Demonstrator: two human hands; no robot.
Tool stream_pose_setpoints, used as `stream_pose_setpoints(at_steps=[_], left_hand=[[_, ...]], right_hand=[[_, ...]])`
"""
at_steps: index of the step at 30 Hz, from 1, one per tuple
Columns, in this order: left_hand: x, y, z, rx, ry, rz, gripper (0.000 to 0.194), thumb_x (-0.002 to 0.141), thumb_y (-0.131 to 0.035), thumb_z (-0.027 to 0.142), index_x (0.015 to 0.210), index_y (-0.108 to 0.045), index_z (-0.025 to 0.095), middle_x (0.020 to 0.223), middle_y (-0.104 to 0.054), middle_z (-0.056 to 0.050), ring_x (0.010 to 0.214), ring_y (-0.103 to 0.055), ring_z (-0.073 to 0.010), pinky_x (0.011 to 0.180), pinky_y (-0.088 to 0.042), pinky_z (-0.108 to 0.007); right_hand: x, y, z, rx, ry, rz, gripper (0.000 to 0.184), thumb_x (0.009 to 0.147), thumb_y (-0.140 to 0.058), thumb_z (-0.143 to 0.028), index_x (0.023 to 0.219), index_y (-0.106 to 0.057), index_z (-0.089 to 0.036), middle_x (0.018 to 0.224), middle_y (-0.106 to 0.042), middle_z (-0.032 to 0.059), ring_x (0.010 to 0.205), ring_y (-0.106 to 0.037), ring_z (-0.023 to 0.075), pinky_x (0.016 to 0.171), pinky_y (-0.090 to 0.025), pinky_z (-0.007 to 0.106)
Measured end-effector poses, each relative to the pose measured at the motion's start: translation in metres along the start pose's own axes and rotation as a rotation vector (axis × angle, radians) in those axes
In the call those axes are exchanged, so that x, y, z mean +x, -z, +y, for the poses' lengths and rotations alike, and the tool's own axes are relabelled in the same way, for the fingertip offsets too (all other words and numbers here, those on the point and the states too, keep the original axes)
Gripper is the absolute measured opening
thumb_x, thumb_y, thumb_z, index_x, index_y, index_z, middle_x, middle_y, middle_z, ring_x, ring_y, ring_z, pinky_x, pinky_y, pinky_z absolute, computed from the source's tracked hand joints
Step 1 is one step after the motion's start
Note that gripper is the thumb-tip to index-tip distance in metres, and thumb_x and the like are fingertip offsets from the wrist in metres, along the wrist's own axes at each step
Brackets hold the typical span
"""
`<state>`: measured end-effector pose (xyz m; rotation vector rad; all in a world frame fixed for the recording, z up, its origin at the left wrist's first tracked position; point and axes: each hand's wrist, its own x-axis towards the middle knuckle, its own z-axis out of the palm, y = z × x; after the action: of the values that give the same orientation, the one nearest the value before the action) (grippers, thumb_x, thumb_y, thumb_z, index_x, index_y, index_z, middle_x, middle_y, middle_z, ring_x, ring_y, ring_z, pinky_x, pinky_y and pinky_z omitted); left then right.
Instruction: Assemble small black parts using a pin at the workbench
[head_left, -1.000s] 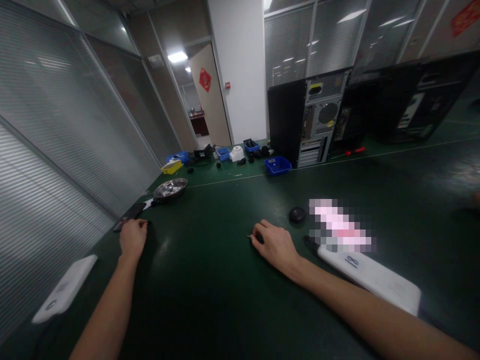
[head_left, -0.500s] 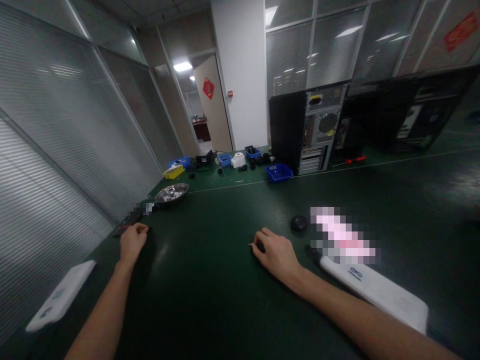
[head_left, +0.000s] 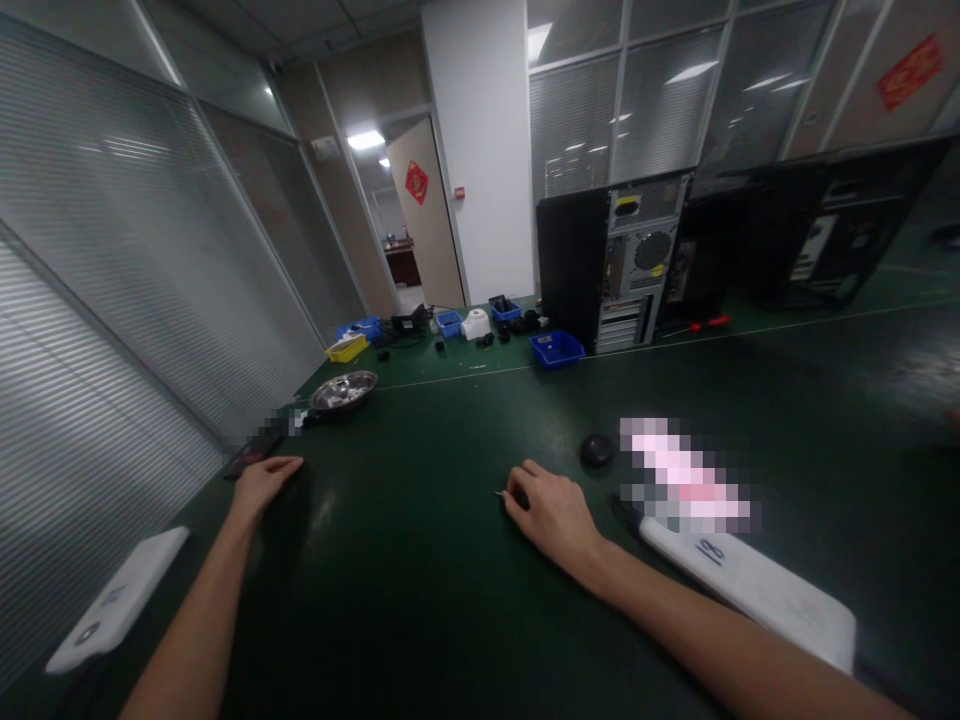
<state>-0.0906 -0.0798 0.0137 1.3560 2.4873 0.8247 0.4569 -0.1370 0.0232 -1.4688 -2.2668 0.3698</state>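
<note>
My left hand (head_left: pixel 262 479) rests flat on the dark green table (head_left: pixel 420 600) at the left, fingers stretched toward a dark flat object (head_left: pixel 251 450) just beyond it. My right hand (head_left: pixel 547 510) lies near the middle of the table with its fingers curled over a small dark item (head_left: pixel 519 497); a thin metal tip sticks out to its left. A black round object (head_left: pixel 597 450) sits just beyond the right hand.
A white numbered board (head_left: pixel 750 590) lies along my right forearm, another white board (head_left: pixel 112 600) at the left edge. Farther back are a metal bowl (head_left: pixel 343 391), blue bins (head_left: pixel 556 348), a yellow bin (head_left: pixel 346 348) and upright computer towers (head_left: pixel 611 260).
My left hand has gone from a loose fist to fingers laid flat and extended. The right hand has barely moved. The view shifted slightly.
</note>
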Motion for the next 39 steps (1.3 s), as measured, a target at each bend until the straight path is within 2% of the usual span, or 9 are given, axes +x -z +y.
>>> stream_pose_setpoints(at_steps=[5,11,15,19,24,29,34,39], left_hand=[[-0.002,0.000,0.002,-0.058,-0.005,-0.023,0.048,0.070,-0.076,0.053,0.099,-0.080,0.015,0.086,-0.078,-0.010,0.071,-0.070,-0.0240,0.063,-0.055,-0.032],[-0.004,-0.003,0.001,-0.070,-0.033,-0.020,0.051,0.072,-0.075,0.050,0.109,-0.079,0.015,0.090,-0.079,-0.011,0.080,-0.072,-0.0258,0.064,-0.054,-0.031],[-0.003,-0.007,-0.003,0.026,-0.048,0.031,0.047,0.077,-0.073,0.052,0.109,-0.080,0.019,0.097,-0.080,-0.010,0.085,-0.073,-0.0284,0.074,-0.054,-0.035],[-0.006,-0.008,-0.005,0.151,-0.084,0.096,0.044,0.089,-0.061,0.047,0.116,-0.078,0.017,0.098,-0.079,-0.012,0.087,-0.073,-0.0308,0.082,-0.054,-0.039],[-0.016,-0.012,-0.001,0.297,-0.198,0.133,0.043,0.096,-0.049,0.035,0.121,-0.075,0.012,0.117,-0.075,-0.018,0.109,-0.069,-0.0354,0.097,-0.049,-0.042],[-0.022,-0.022,0.005,0.400,-0.233,0.132,0.045,0.095,-0.045,0.026,0.131,-0.069,0.014,0.122,-0.071,-0.024,0.111,-0.068,-0.0399,0.092,-0.051,-0.047],[-0.023,-0.027,0.005,0.402,-0.247,0.115,0.059,0.085,-0.050,0.013,0.143,-0.058,0.015,0.117,-0.073,-0.022,0.109,-0.069,-0.0358,0.092,-0.053,-0.043],[-0.019,-0.028,-0.001,0.311,-0.270,0.123,0.066,0.083,-0.047,0.005,0.148,-0.050,0.015,0.128,-0.070,-0.016,0.117,-0.068,-0.0260,0.099,-0.051,-0.033]], right_hand=[[0.000,-0.001,0.001,-0.006,0.005,-0.001,0.017,0.101,-0.054,-0.037,0.099,-0.066,-0.024,0.103,-0.065,0.0012,0.076,-0.063,0.0142,0.060,-0.037,0.026],[0.000,0.000,0.000,-0.016,0.007,-0.010,0.017,0.101,-0.054,-0.036,0.099,-0.066,-0.024,0.104,-0.066,0.0017,0.077,-0.064,0.0141,0.061,-0.038,0.026],[0.000,-0.001,0.000,-0.026,0.001,-0.002,0.017,0.100,-0.054,-0.036,0.098,-0.065,-0.024,0.102,-0.065,0.0019,0.077,-0.063,0.0148,0.061,-0.037,0.026],[0.000,-0.002,0.001,-0.019,0.009,0.003,0.018,0.101,-0.053,-0.037,0.098,-0.065,-0.024,0.102,-0.065,0.0015,0.077,-0.063,0.0143,0.062,-0.036,0.027],[0.001,-0.003,0.002,-0.015,0.008,-0.001,0.016,0.100,-0.055,-0.036,0.098,-0.065,-0.024,0.103,-0.065,0.0014,0.078,-0.064,0.0141,0.063,-0.038,0.027],[0.000,-0.001,0.001,-0.012,0.007,-0.006,0.018,0.101,-0.054,-0.038,0.098,-0.066,-0.024,0.103,-0.065,0.0011,0.076,-0.063,0.0137,0.061,-0.037,0.026],[0.000,-0.001,0.001,-0.017,0.006,0.001,0.017,0.100,-0.054,-0.037,0.098,-0.065,-0.024,0.102,-0.065,0.0010,0.076,-0.063,0.0144,0.061,-0.036,0.027],[0.000,-0.001,0.002,-0.011,0.015,-0.006,0.018,0.101,-0.054,-0.037,0.098,-0.065,-0.024,0.103,-0.065,0.0010,0.076,-0.063,0.0133,0.062,-0.037,0.026]])
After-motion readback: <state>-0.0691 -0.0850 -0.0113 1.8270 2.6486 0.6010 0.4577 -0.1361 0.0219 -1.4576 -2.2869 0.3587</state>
